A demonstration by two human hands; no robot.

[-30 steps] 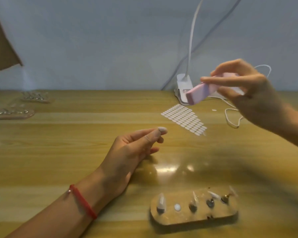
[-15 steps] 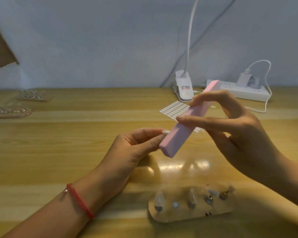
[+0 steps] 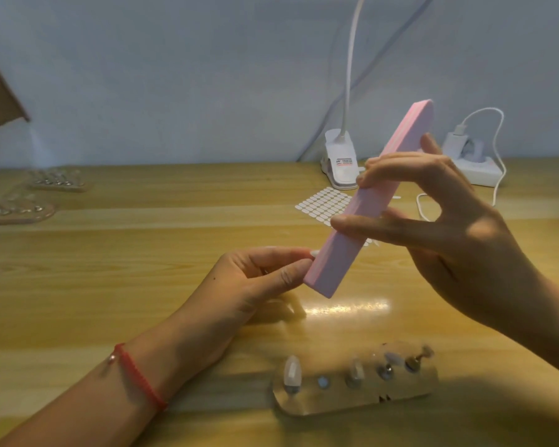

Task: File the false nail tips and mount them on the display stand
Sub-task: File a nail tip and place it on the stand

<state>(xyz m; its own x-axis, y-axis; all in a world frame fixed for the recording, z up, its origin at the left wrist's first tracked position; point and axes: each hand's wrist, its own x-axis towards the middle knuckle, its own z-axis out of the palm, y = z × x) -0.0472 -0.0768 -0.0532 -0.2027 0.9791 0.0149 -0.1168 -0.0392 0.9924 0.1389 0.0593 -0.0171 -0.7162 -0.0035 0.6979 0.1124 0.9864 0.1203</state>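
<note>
My left hand [image 3: 255, 282] pinches a small pale false nail tip [image 3: 313, 252] between thumb and forefinger at mid-table. My right hand [image 3: 442, 227] grips a long pink nail file block [image 3: 368, 201], slanted from lower left to upper right, its lower side touching the nail tip. A clear display stand [image 3: 359, 395] lies near the front edge; several of its posts carry nail tips, such as the one at its left end [image 3: 291, 372], and one spot shows only a small round pad.
A sheet of small white adhesive tabs [image 3: 320, 203] lies behind the hands. A white clip lamp base [image 3: 341, 162] and a power strip with a plugged charger [image 3: 468, 162] stand at the back. Clear trays of nail tips [image 3: 13, 209] sit at the far left.
My right hand brought the pink file down from the upper right onto the nail tip held by my left hand. The file now stands slightly steeper than half a second ago.
</note>
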